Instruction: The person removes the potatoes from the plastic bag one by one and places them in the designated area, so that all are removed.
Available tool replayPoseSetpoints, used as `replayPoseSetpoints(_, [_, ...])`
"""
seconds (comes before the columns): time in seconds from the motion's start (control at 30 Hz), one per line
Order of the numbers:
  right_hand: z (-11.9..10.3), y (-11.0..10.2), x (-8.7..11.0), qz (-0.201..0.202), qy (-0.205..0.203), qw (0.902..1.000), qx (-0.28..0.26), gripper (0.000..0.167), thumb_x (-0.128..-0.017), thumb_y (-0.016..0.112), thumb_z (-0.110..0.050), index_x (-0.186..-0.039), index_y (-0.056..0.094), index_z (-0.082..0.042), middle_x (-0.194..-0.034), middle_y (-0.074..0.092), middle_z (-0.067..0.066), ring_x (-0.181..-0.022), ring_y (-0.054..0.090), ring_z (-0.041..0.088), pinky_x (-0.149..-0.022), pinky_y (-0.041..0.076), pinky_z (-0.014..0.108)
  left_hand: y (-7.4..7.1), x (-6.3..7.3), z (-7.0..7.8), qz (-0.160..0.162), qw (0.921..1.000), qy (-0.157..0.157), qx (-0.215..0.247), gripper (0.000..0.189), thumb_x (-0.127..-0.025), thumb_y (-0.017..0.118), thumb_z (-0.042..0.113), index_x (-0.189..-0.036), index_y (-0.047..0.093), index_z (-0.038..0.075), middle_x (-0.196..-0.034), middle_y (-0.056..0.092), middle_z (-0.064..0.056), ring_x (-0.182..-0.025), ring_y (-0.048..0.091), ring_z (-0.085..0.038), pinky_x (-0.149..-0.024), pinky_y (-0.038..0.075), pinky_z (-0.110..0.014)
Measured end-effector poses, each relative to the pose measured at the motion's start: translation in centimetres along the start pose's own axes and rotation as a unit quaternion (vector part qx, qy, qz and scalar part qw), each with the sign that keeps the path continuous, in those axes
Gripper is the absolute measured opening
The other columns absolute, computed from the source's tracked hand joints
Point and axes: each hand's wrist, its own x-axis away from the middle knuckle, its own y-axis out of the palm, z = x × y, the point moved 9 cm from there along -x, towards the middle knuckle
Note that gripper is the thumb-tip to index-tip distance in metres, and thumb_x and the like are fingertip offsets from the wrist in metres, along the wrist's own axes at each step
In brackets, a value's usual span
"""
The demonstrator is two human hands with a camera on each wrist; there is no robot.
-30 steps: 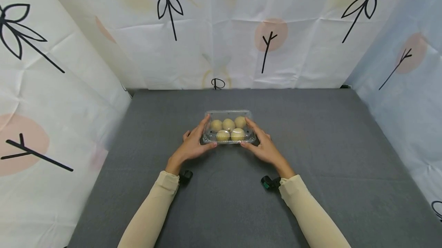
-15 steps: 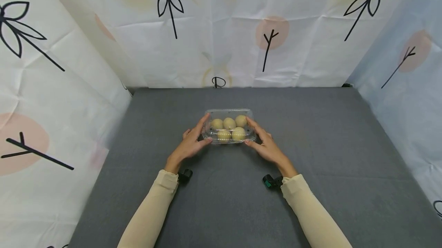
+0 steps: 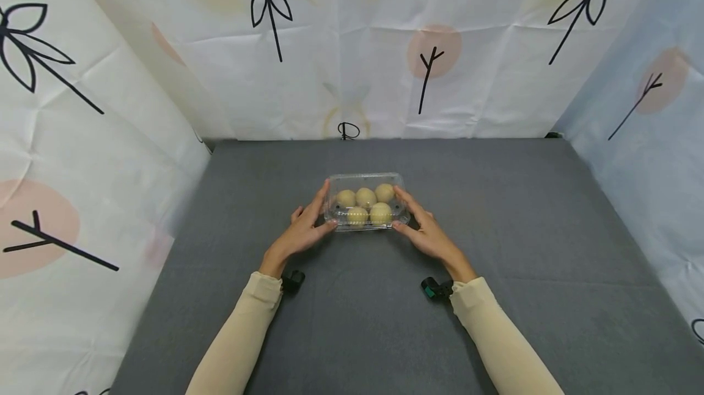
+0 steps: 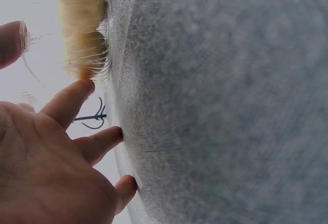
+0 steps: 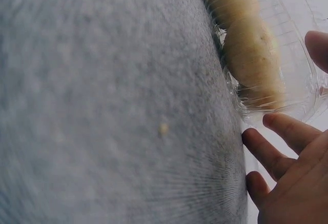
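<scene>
A clear plastic clamshell box [image 3: 365,178] sits on the grey table, its lid down. Inside lie several round, pale yellow things that look like potatoes [image 5: 251,49]. My left hand [image 3: 304,231] is at the box's left side, thumb by the near corner and index finger along the left edge. On the opposite side, my right hand [image 3: 426,233] mirrors it. Both hands have fingers spread and fairly straight, with fingertips at or very near the plastic. In each wrist view, the lower fingertips of the left hand [image 4: 46,162] and right hand [image 5: 297,172] rest on the cloth.
Grey cloth covers the table [image 3: 352,321]. White patterned curtains [image 3: 374,89] stand behind it and along both sides. A small yellowish speck [image 5: 163,128] lies on the cloth in the right wrist view.
Both thumbs have drawn apart from the box's front edge toward its corners, and the index fingers have eased outward. The box has barely moved.
</scene>
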Motion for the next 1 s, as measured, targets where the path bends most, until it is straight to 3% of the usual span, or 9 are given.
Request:
replayPoseSetpoints(0.1, [-0.1,-0.1,0.0,-0.001,0.003,1.0000,-0.001,0.076,-0.103,0.061,-0.020,-0.165,0.018,-0.027,-0.168,0.028,0.014,-0.153,0.029,0.040,-0.116,0.011,0.069,0.0,0.1,-0.2,-0.001,1.0000,-0.007,0.005,0.090,-0.104,0.057,0.034,-0.164,-0.011,0.033,-0.174,0.000,0.003,-0.155,0.029,-0.030,-0.120,-0.007,-0.065])
replayPoseSetpoints(0.33, [-0.4,-0.2,-0.1,0.005,-0.007,0.9999,-0.007,0.076,-0.102,0.062,-0.018,-0.165,0.020,-0.024,-0.171,0.020,0.010,-0.156,0.023,0.040,-0.117,0.010,0.072,0.1,0.0,-0.7,-0.008,0.9994,-0.026,0.024,0.091,-0.105,0.056,0.034,-0.165,-0.010,0.016,-0.165,0.034,-0.014,-0.160,0.012,-0.032,-0.120,-0.008,-0.062])
replayPoseSetpoints(0.4, [-0.5,-0.3,-0.2,0.012,-0.015,0.9998,-0.011,0.076,-0.101,0.063,-0.015,-0.164,0.022,-0.021,-0.172,0.016,0.012,-0.157,0.018,0.040,-0.117,0.013,0.073,0.2,0.0,-0.7,-0.013,0.9991,-0.029,0.028,0.088,-0.106,0.056,0.034,-0.165,-0.006,0.015,-0.165,0.034,-0.014,-0.159,0.014,-0.032,-0.121,-0.009,-0.062])
replayPoseSetpoints(0.63, [-0.6,-0.9,-0.6,0.047,-0.024,0.9984,-0.021,0.076,-0.097,0.067,-0.012,-0.162,0.028,-0.019,-0.171,0.012,0.014,-0.159,0.010,0.038,-0.116,0.017,0.073,0.1,0.2,-0.7,-0.020,0.9992,-0.025,0.021,0.080,-0.106,0.055,0.037,-0.166,0.004,0.019,-0.169,0.026,-0.012,-0.156,0.026,-0.033,-0.120,-0.006,-0.063])
replayPoseSetpoints(0.8, [-0.6,-1.7,-1.2,0.065,-0.025,0.9975,-0.007,0.079,-0.095,0.070,-0.010,-0.162,0.030,-0.020,-0.170,0.017,0.016,-0.158,0.014,0.038,-0.116,0.017,0.074,-0.1,0.2,-1.1,-0.018,0.9993,-0.034,-0.002,0.081,-0.104,0.058,0.041,-0.166,0.008,0.023,-0.165,0.034,-0.015,-0.149,0.040,-0.033,-0.120,0.001,-0.061])
replayPoseSetpoints(1.0, [-1.2,-2.2,-1.8,0.066,-0.035,0.9972,0.006,0.077,-0.095,0.070,-0.013,-0.162,0.031,-0.019,-0.171,0.019,0.010,-0.157,0.015,0.037,-0.116,0.019,0.073,-0.6,0.1,-1.7,-0.018,0.9990,-0.034,-0.023,0.083,-0.101,0.062,0.045,-0.165,0.012,0.028,-0.157,0.050,-0.007,-0.155,0.028,-0.032,-0.117,0.008,-0.060])
